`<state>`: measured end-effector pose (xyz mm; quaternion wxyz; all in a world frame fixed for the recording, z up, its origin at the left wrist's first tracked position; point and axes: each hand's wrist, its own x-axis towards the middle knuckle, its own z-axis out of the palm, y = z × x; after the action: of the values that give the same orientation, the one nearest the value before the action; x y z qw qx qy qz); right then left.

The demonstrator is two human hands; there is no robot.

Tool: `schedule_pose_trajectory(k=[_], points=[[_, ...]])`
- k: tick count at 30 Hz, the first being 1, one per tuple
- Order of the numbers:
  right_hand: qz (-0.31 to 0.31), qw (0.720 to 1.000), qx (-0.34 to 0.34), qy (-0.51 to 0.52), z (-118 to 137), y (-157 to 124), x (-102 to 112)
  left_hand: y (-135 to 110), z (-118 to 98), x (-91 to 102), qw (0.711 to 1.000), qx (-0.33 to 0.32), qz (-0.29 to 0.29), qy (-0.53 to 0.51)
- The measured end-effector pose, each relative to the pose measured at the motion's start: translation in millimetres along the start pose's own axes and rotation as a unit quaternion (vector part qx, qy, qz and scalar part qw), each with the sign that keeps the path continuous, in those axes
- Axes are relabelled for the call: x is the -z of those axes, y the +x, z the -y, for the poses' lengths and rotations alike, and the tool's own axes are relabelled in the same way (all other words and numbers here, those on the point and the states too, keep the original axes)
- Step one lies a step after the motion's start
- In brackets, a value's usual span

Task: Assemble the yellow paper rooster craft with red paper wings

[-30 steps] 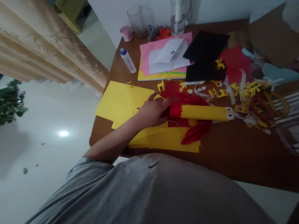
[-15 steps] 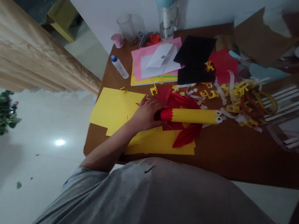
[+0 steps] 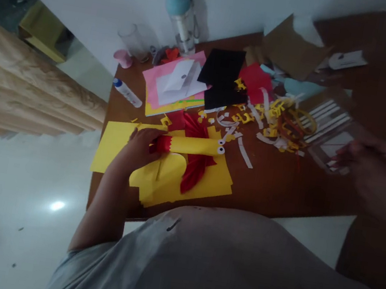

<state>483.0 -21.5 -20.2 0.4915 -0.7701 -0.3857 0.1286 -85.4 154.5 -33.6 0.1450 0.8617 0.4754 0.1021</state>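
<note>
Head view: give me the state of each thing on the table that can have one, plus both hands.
yellow paper tube, rolled, lying on its side.
left hand, closed on the yellow paper tube's red end.
right hand, blurred, at the strip packet; grip unclear.
water bottle, upright, lid on.
glue bottle, on its side, capped.
glass, upright.

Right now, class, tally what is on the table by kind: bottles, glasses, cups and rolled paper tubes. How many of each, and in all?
Bottles: 2, the blue-lidded water bottle and the small white bottle
Glasses: 1, the clear glass
Cups: 1, the pink cup
Paper tubes: 1, the yellow tube, gripped by the left hand
Total: 5
</note>
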Motion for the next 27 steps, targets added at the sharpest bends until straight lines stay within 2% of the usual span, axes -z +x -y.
schedule_pose_trajectory(k=[1, 3, 5, 6, 9, 10, 12, 14, 17, 20, 22, 24, 27], points=[[0.02, 0.999, -0.013, 0.037, 4, -2, 2, 0, -7, 4.3, 1.0, 0.008, -0.007, 0.014], [0.048, 0.995, -0.022, 0.079, 17, -4, 10, 6, -39, 10.7, 0.999, -0.005, -0.036, 0.016], [0.063, 0.996, -0.025, 0.064, 35, -6, 19, 22, -89, 9.3, 0.994, -0.045, -0.096, -0.026], [0.065, 0.996, -0.025, 0.051, 44, -6, 22, 33, -118, 4.4, 0.989, -0.084, -0.098, -0.067], [0.099, 0.994, -0.022, 0.029, 67, -8, 26, 74, -209, -25.5, 0.955, -0.225, 0.026, -0.192], [0.108, 0.994, -0.009, 0.031, 72, -8, 26, 86, -235, -38.3, 0.941, -0.252, 0.04, -0.224], [0.146, 0.988, 0.024, 0.049, 78, -6, 22, 107, -278, -62.5, 0.914, -0.276, 0.04, -0.294], [0.18, 0.98, 0.045, 0.076, 78, -2, 17, 118, -304, -79.8, 0.887, -0.267, 0.063, -0.372], [0.233, 0.967, 0.061, 0.085, 73, 4, 9, 121, -310, -86.8, 0.871, -0.224, 0.066, -0.432], [0.261, 0.958, 0.068, 0.094, 66, 9, 1, 112, -295, -78.8, 0.874, -0.166, 0.049, -0.455], [0.272, 0.954, 0.098, 0.086, 62, 11, -4, 104, -283, -73.6, 0.869, -0.114, 0.059, -0.478], [0.283, 0.947, 0.134, 0.074, 60, 12, -9, 95, -273, -72.1, 0.849, -0.06, 0.067, -0.521], [0.284, 0.943, 0.153, 0.084, 57, 12, -21, 83, -267, -75.7, 0.793, 0.003, 0.077, -0.605]])
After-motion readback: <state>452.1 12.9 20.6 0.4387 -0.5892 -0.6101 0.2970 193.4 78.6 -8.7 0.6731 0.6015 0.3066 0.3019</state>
